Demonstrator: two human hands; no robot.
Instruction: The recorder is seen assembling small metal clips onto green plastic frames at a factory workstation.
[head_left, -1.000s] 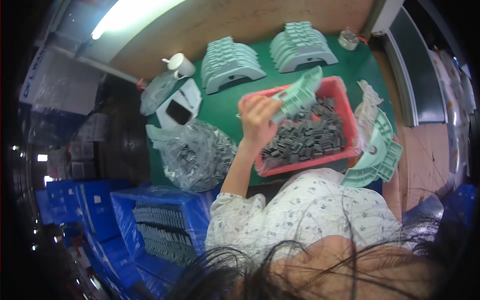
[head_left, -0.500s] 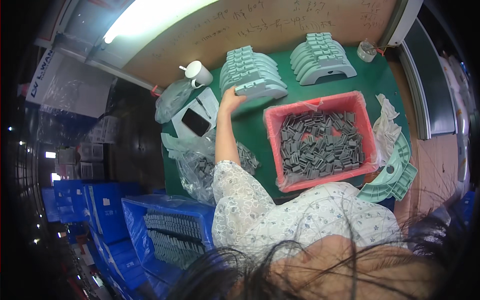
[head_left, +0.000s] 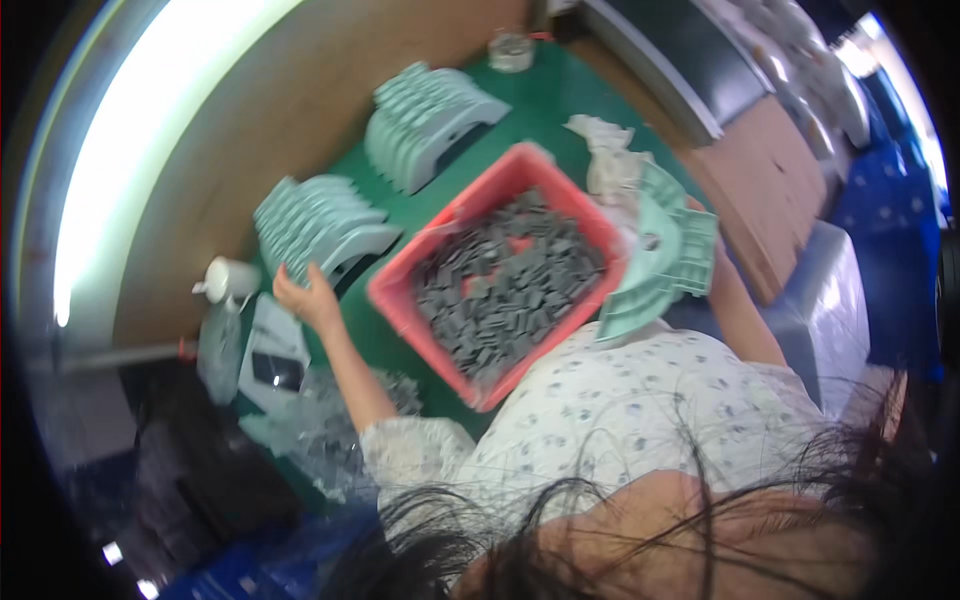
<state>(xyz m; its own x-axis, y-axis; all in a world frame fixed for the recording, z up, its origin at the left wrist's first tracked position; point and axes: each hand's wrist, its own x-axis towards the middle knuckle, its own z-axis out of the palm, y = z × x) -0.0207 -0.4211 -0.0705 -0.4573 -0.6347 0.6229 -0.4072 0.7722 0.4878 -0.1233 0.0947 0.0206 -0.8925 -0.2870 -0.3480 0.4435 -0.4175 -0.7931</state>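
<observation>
The left hand (head_left: 308, 298) is resting open-fingered against the near end of a row of pale green moulded parts (head_left: 318, 225) — the row is running up and away from it toward the wall. The right hand is sitting hidden behind a green curved piece (head_left: 660, 260) beside the red bin (head_left: 400, 300) — its grip cannot be told.

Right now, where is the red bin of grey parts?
In the head view the red bin sits mid-frame on the green table, right of the left hand and left of the pale green curved trays.

Centre: crate (head_left: 400, 300) holding small parts (head_left: 505, 285).
Left: my left hand (head_left: 308, 300) at a tray stack (head_left: 315, 222).
Right: trays (head_left: 660, 260) beside the crate.
</observation>
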